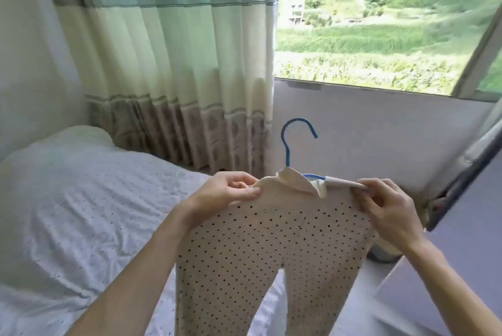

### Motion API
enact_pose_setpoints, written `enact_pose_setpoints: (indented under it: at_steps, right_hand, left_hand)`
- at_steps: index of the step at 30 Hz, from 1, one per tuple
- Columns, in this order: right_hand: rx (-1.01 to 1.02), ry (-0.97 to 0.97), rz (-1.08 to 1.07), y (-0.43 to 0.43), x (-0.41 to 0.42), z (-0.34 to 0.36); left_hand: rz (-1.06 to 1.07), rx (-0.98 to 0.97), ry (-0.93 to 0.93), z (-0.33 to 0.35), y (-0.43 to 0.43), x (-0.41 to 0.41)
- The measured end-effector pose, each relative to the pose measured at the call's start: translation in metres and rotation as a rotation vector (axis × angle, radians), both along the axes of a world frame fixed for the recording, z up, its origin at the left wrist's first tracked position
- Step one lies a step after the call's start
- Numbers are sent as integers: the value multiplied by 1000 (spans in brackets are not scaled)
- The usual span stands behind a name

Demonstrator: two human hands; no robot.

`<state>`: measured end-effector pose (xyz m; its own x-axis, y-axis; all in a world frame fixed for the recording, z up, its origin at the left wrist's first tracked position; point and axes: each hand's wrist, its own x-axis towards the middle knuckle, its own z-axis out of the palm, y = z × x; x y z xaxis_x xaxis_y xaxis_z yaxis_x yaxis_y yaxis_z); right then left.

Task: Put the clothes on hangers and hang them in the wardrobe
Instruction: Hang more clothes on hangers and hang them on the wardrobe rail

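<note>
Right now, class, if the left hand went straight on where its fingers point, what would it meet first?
Likely the folded collar of the dotted garment, at the blue hanger neck; the left hand points that way along the shoulder. Depth is unclear.

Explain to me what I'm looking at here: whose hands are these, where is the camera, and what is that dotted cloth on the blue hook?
There is no machine here, only a person working with bare hands. The single picture comes from a camera worn on the person's head, looking forward and down, so the arms reach in from the bottom edge.

The left hand and the right hand each pinch one top end of a cream dotted garment, which hangs down between them. It is draped on a blue hanger, whose hook sticks up above the cloth.

To the left lies a bed with a pale sheet. Behind it hangs a curtain, and beside that a window shows green fields.
</note>
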<state>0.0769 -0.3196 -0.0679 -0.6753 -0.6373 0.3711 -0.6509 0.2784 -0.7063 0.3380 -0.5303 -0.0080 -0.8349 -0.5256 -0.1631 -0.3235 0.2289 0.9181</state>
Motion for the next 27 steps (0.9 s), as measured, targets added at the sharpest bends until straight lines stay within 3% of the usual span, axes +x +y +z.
enact_pose_setpoints:
  at_steps: [7,14,17,21,27]
  right_hand:
    - [-99,-59,-476,95,-24,25]
    - [-87,-640,-338,114,-4,42]
    - [-235,-593,-488,111,-13,43]
    - [-202,-463,-659,116,-25,45]
    - [-105,-430,-614,131,-24,53]
  left_hand:
    - [-168,-66,99,7,61,-136]
    - [-359,-46,154,-10,144,-230]
    - [-428,50,206,-20,176,-240]
    - [-556,139,207,-26,185,-246]
    - [-821,-61,104,-6,146,-272]
